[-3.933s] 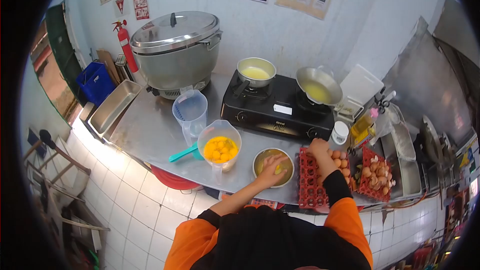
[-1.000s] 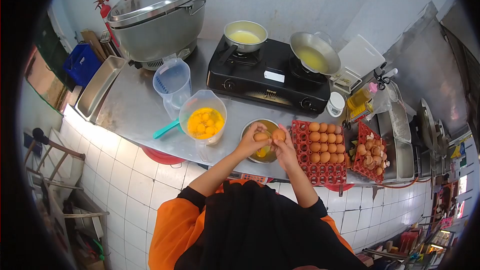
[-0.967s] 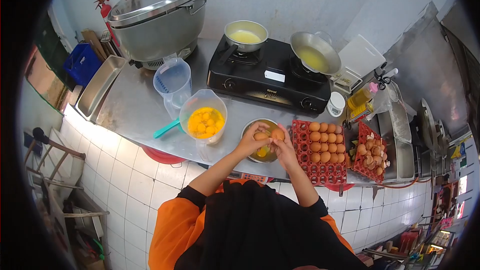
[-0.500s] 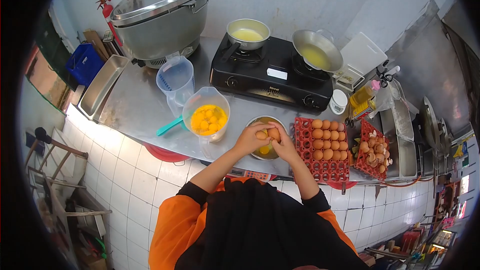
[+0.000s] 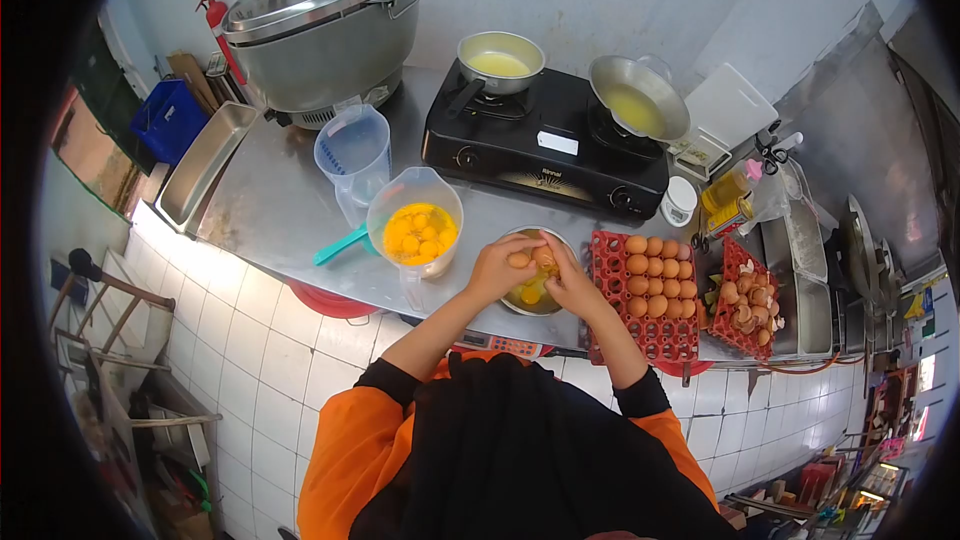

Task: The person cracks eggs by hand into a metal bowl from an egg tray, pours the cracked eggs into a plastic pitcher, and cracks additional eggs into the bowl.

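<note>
Over a metal bowl, both hands meet close together. My left hand is closed around a brown egg, with its fingertips reaching the egg beside it. A cracked egg is gripped by my right hand, its shell partly opened. Yolk and clear white lie in the bowl below; the fingers hide part of its rim. To the left stands a clear measuring jug holding several yolks in egg white. On the right, a red egg tray carries rows of brown eggs.
A second red tray is heaped with broken shells. Behind the bowl is a black two-burner stove bearing two pans. An empty measuring jug, a teal handle and a large rice cooker occupy the left side.
The egg in my right hand has gone from looking whole to being cracked open, with its contents over the bowl. My hands have stayed in nearly the same place.
</note>
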### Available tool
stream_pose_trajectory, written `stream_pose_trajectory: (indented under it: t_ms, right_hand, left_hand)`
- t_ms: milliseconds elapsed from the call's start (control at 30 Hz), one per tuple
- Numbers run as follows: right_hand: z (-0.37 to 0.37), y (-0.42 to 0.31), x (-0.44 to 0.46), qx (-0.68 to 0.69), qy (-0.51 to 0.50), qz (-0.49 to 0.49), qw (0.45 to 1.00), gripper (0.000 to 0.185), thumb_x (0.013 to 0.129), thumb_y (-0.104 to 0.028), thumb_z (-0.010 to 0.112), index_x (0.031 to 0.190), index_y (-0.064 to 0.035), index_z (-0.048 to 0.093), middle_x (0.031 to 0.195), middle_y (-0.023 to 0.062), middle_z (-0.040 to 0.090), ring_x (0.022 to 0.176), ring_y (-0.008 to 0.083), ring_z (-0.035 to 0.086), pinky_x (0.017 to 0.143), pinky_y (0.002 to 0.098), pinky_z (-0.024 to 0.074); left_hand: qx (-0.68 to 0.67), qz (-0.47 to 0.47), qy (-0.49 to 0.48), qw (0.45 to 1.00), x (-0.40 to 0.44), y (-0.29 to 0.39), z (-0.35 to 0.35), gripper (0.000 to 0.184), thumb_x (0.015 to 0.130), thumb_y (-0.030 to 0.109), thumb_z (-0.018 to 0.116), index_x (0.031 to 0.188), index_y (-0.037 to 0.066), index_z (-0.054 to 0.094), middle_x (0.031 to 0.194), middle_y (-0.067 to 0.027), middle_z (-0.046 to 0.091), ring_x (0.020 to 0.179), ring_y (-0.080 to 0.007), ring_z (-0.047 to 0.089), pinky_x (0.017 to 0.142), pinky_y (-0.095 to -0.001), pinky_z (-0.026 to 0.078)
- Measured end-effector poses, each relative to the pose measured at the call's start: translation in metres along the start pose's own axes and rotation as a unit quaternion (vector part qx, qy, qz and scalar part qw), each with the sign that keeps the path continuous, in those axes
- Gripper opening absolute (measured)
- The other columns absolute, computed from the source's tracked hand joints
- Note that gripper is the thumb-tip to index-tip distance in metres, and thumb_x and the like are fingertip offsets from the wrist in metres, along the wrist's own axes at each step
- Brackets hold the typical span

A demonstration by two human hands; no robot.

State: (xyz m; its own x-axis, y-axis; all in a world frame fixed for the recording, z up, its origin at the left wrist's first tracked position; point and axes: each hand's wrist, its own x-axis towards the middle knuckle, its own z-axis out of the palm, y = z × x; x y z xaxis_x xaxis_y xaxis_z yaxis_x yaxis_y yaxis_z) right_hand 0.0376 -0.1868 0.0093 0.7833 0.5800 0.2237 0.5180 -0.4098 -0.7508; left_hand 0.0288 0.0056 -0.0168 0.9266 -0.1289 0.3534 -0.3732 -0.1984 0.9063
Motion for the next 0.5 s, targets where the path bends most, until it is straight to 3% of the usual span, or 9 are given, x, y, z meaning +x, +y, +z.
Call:
stream_pose_trajectory:
  t_ms: [67,167,267,467,500]
  right_hand:
    - [-0.003,-0.004,-0.001,-0.012,0.000,0.002,1.000,0.083,0.075,0.005,0.056,0.151,-0.0118,0.027,0.138,0.0193,0.045,0.130,0.0391,0.044,0.106,0.0412,0.0398]
    - [-0.007,-0.008,-0.001,-0.199,-0.002,0.011,0.980,0.083,0.076,0.006,0.057,0.151,-0.0146,0.028,0.132,0.0147,0.048,0.119,0.0363,0.051,0.096,0.0419,0.0466]
    - [-0.012,-0.012,0.001,-0.376,0.034,-0.033,0.925,0.080,0.077,0.005,0.056,0.149,-0.0187,0.033,0.128,0.0112,0.049,0.106,0.0334,0.054,0.087,0.0408,0.0503]
    - [-0.001,0.000,0.001,-0.297,0.146,-0.123,0.936,0.066,0.082,0.005,0.055,0.141,-0.0219,0.046,0.130,0.0135,0.048,0.106,0.0328,0.054,0.088,0.0397,0.0501]
    - [0.006,0.001,-0.002,-0.182,0.144,-0.083,0.969,0.063,0.083,0.004,0.056,0.140,-0.0203,0.046,0.129,0.0142,0.048,0.107,0.0324,0.054,0.089,0.0396,0.0494]
  left_hand:
    - [-0.001,0.003,-0.004,1.000,0.003,0.002,-0.004,0.041,0.073,0.006,0.073,0.114,0.005,0.069,0.109,-0.0126,0.067,0.102,-0.0265,0.064,0.092,-0.0335,0.049]
    - [0.002,0.025,-0.012,1.000,0.007,0.010,-0.011,0.040,0.074,0.004,0.071,0.114,0.006,0.069,0.109,-0.0123,0.067,0.102,-0.0259,0.065,0.092,-0.0333,0.050]
    - [0.014,0.050,-0.022,0.998,0.015,0.020,-0.018,0.039,0.075,0.004,0.070,0.114,0.005,0.069,0.109,-0.0119,0.067,0.102,-0.0254,0.065,0.091,-0.0327,0.050]
    - [0.004,-0.014,-0.049,0.999,0.023,0.041,-0.018,0.041,0.079,0.006,0.071,0.119,0.005,0.066,0.113,-0.0112,0.067,0.105,-0.0208,0.064,0.089,-0.0315,0.051]
    - [-0.001,-0.037,-0.075,0.997,0.021,0.032,-0.014,0.045,0.080,0.007,0.072,0.124,0.006,0.063,0.114,-0.0109,0.067,0.106,-0.0194,0.064,0.089,-0.0314,0.051]
